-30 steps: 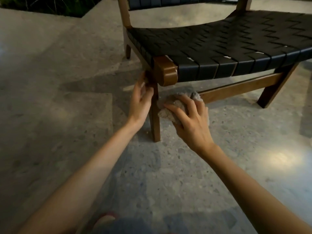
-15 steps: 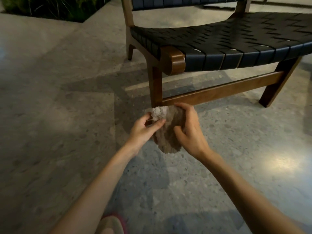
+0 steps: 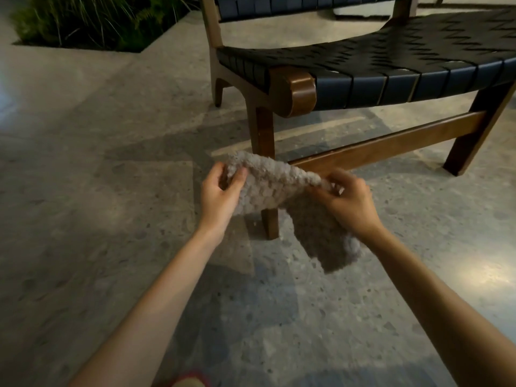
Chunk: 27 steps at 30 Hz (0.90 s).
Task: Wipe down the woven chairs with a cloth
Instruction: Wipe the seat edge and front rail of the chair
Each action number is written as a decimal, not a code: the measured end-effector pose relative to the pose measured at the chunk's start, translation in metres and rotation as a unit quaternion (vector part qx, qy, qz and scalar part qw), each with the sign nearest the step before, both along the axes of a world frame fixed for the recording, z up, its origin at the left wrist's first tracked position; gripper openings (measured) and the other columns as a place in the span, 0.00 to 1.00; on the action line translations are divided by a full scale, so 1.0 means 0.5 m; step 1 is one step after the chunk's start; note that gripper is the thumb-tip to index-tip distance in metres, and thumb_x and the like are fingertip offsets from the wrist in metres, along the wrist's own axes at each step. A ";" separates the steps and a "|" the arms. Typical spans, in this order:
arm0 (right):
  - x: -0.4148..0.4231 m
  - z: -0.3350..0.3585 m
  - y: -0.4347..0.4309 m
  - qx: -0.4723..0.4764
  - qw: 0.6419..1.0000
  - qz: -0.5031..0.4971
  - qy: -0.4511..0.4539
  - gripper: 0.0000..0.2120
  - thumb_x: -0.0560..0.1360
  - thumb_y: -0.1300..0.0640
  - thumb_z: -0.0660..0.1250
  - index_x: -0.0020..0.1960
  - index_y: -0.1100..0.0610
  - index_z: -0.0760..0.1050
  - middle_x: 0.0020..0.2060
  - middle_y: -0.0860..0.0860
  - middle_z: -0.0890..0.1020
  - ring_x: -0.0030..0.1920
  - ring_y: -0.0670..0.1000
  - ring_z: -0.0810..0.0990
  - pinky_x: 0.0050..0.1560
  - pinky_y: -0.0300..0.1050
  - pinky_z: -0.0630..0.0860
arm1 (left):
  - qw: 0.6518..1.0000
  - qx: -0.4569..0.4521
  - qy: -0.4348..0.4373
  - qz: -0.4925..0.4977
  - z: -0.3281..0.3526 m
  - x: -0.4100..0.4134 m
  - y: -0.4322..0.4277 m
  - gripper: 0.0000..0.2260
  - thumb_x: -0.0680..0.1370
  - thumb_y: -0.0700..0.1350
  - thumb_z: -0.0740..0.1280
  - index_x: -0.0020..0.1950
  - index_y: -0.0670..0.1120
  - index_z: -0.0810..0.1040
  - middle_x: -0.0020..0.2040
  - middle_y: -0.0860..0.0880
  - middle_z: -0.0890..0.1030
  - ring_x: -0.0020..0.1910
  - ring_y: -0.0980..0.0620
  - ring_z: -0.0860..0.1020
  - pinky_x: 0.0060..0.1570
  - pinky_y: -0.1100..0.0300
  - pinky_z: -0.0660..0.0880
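A wooden chair with a dark woven strap seat stands ahead, its front left leg closest to me. In front of that leg a fluffy grey cloth is stretched between both hands. My left hand pinches its left end. My right hand grips the right part, and a loose end of the cloth hangs down below it. The cloth hides the middle of the leg. Neither hand touches the chair.
A speckled stone floor lies all around. A planter bed with grass sits at the far left. The chair's front rail runs right to another leg. A red shoe tip shows at the bottom edge.
My left hand left the chair leg and took hold of the cloth. Both hands pulled back from the chair and spread the bunched cloth out wide between them.
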State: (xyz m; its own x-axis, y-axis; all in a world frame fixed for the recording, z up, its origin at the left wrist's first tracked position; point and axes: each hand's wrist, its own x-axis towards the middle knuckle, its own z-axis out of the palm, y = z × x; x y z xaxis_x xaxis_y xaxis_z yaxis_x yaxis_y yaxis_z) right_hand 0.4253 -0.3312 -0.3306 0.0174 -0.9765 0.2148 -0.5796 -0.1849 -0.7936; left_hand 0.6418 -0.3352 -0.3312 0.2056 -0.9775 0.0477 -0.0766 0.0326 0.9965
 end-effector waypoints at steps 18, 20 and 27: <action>0.183 0.036 -0.149 -0.178 0.920 -0.200 -0.286 0.08 0.70 0.58 0.73 0.41 0.53 0.74 0.35 0.44 0.78 0.38 0.43 0.78 0.47 0.45 0.78 | 0.983 -0.171 -0.035 0.062 0.025 -0.073 -0.091 0.14 0.79 0.41 0.66 0.63 0.39 0.70 0.57 0.45 0.74 0.54 0.64 0.74 0.52 0.72 0.71; 0.179 0.036 -0.152 -0.182 0.922 -0.190 -0.284 0.06 0.71 0.57 0.73 0.42 0.53 0.76 0.36 0.43 0.79 0.40 0.40 0.79 0.47 0.39 0.78 | 0.983 -0.170 -0.037 0.066 0.027 -0.080 -0.097 0.19 0.77 0.43 0.69 0.66 0.42 0.69 0.64 0.44 0.73 0.61 0.57 0.73 0.59 0.67 0.72; 0.168 0.014 -0.139 -0.234 0.952 -0.091 -0.174 0.09 0.77 0.61 0.67 0.55 0.57 0.81 0.50 0.49 0.79 0.51 0.35 0.76 0.52 0.32 0.74 | 0.979 -0.180 -0.050 0.079 0.024 -0.075 -0.132 0.19 0.76 0.41 0.70 0.66 0.40 0.74 0.60 0.47 0.79 0.60 0.57 0.77 0.61 0.60 0.74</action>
State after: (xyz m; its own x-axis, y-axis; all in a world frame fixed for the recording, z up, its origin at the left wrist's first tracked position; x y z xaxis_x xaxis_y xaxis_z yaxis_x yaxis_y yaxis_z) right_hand 0.5094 -0.4008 -0.3237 -0.2951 -0.7530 0.5882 -0.3529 -0.4861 -0.7995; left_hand 0.6042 -0.4012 -0.3194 0.3299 -0.8504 0.4100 -0.2049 0.3595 0.9104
